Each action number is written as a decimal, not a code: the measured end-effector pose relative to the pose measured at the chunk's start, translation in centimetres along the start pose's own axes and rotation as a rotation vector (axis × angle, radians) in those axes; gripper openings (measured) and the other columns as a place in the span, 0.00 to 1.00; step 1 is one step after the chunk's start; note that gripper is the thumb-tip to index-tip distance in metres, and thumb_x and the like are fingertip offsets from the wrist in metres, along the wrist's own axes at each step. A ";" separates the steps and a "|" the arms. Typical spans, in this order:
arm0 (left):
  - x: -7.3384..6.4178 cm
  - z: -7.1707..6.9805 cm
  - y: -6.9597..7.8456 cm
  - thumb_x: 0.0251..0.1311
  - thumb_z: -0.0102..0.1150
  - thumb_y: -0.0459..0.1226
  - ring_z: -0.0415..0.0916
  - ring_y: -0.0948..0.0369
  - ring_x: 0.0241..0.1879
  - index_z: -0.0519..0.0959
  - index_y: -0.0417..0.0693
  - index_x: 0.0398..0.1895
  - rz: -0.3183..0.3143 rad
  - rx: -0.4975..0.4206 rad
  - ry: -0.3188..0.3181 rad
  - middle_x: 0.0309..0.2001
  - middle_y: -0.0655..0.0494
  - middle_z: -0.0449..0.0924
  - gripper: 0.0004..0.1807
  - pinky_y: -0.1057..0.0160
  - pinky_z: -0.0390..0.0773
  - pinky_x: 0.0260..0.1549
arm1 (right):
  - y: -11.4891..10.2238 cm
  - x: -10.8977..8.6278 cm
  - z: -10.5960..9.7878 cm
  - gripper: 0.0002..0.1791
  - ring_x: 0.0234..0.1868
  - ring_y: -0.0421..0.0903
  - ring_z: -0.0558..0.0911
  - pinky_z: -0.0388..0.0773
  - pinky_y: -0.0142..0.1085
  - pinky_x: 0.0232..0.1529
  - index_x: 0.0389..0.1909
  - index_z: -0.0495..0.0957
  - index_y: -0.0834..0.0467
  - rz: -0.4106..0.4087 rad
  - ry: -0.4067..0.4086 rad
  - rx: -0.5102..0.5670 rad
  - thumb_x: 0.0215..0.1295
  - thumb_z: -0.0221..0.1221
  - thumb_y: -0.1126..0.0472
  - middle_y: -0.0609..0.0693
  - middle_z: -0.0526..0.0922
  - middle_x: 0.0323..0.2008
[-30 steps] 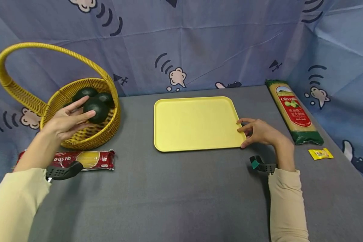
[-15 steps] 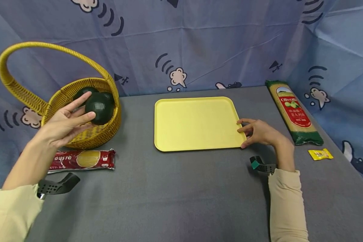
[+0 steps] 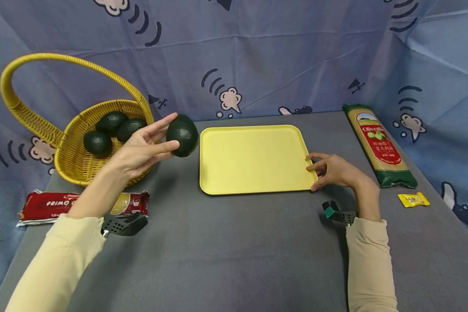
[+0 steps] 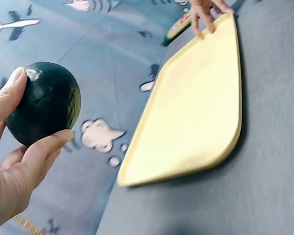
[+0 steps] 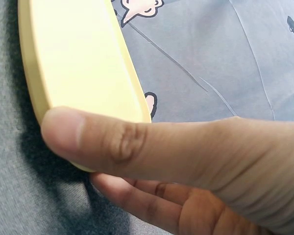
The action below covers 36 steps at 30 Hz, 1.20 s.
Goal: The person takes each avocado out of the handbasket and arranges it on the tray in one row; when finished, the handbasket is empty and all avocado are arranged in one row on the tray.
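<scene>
A dark green avocado [image 3: 182, 135] is held between the thumb and fingers of my left hand [image 3: 146, 149], raised between the basket and the tray's left end. The left wrist view shows the same avocado [image 4: 46, 103] pinched at its sides. The yellow rectangular tray [image 3: 253, 160] lies flat on the table. My right hand [image 3: 333, 171] grips its right end, fingers on the rim and thumb at the near corner. Close up in the right wrist view, the thumb [image 5: 98, 139] crosses the tray's end. Inside the yellow wicker basket [image 3: 72, 151] sit 3 more avocados [image 3: 111, 122].
A red pasta packet [image 3: 48, 206] lies in front of the basket, partly hidden by my left forearm. Toward the right edge of the grey table [image 3: 234, 255] are a green-ended pasta bag [image 3: 378, 145] and a small yellow packet [image 3: 413, 199]. Patterned blue cloth [image 3: 277, 56] hangs behind.
My left hand has lifted the avocado out of the basket and carried it right, toward the tray. The other avocados now show uncovered. My right hand stays on the tray.
</scene>
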<state>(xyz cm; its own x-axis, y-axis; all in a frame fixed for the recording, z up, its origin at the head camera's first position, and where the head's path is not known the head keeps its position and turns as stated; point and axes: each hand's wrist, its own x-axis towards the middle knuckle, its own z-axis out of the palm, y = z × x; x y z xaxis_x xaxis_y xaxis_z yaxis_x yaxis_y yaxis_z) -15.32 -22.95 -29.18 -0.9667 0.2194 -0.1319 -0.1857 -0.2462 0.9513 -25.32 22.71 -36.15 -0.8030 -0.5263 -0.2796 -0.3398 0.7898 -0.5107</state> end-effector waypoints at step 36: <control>18.1 7.3 -5.3 0.57 0.64 0.26 0.72 0.49 0.60 0.66 0.57 0.70 -0.065 0.090 0.121 0.65 0.48 0.68 0.38 0.53 0.75 0.54 | 0.0 -0.2 0.1 0.33 0.45 0.51 0.76 0.75 0.47 0.49 0.52 0.80 0.68 0.023 0.011 -0.008 0.43 0.77 0.56 0.62 0.67 0.65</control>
<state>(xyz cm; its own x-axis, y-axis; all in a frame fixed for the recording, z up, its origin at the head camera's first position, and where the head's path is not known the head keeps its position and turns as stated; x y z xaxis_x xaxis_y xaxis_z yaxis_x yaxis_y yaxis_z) -30.56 -10.74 -34.55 -0.9683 0.1153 -0.2215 -0.2373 -0.1481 0.9601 -25.13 22.76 -36.13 -0.8161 -0.5045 -0.2818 -0.3250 0.8039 -0.4982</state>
